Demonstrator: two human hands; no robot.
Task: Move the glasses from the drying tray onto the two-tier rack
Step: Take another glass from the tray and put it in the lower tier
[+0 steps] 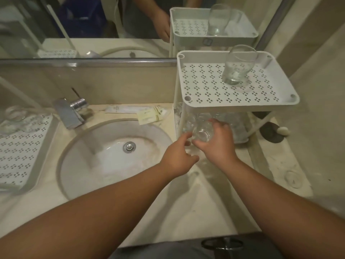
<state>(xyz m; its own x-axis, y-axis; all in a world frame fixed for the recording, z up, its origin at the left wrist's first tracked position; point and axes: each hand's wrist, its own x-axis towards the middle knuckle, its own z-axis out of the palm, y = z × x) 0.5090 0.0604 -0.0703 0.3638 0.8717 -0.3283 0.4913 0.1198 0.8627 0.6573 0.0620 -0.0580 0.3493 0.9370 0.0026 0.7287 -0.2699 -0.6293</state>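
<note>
1. My right hand (214, 144) grips one clear glass (202, 132), fingers curled round it, at the front edge of the lower tier of the two-tier rack (242, 103).
2. My left hand (179, 156) sits just beside it, fingers loosely curled and holding nothing, fingertips near the rack's front leg.
3. Behind my right hand the lower tier holds several more glasses; they blur together, so I cannot count them.
4. Above my right hand, one tall glass (237, 66) stands upright on the top tier.
5. Far to the left of my left hand, past the sink (112, 156), the drying tray (24, 152) carries blurred glassware at its far end.
6. Beyond my left hand lie two paper sachets (149, 115); their print is too small to read.
</note>
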